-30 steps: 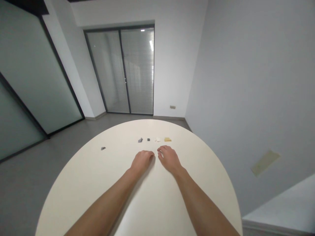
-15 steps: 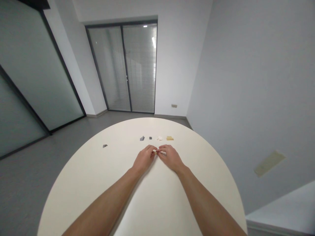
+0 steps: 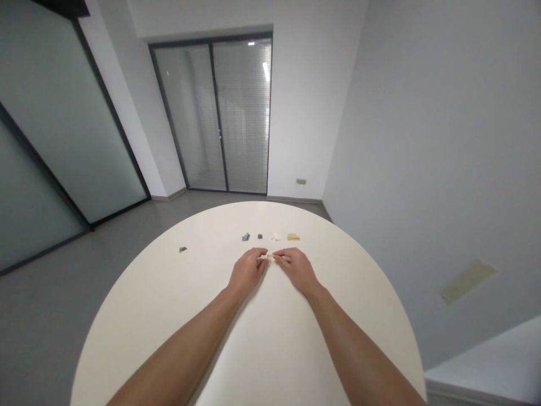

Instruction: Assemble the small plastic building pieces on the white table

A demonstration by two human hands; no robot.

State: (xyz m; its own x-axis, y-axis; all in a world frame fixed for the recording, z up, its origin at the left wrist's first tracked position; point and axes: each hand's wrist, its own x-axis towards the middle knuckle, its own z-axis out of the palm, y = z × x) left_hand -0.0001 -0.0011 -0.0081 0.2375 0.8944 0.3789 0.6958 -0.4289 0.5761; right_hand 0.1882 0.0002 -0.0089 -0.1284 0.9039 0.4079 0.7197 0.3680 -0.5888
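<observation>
Over the round white table, a small pale yellow-and-white piece [image 3: 270, 256] shows between my two hands, too small to tell its kind. My left hand [image 3: 247, 269] is closed, thumb and fingertips pinching the piece's left end. On the other side, my right hand [image 3: 299, 269] pinches the right end between thumb and fingers. Just beyond the fingertips lie small groups in a row: grey pieces [image 3: 245, 237], dark pieces [image 3: 260, 237], white pieces [image 3: 275, 237] and yellow pieces [image 3: 293, 237].
Apart from the row, a small grey and dark cluster [image 3: 182, 249] sits on the left part of the white table [image 3: 169, 316]. The table's curved far edge lies behind the groups. Glass doors [image 3: 215, 118] and a grey wall [image 3: 422, 141] stand beyond.
My fingertips have parted slightly, so more of the pale piece shows between them. The groups on the table stay in place; the view has shifted a little.
</observation>
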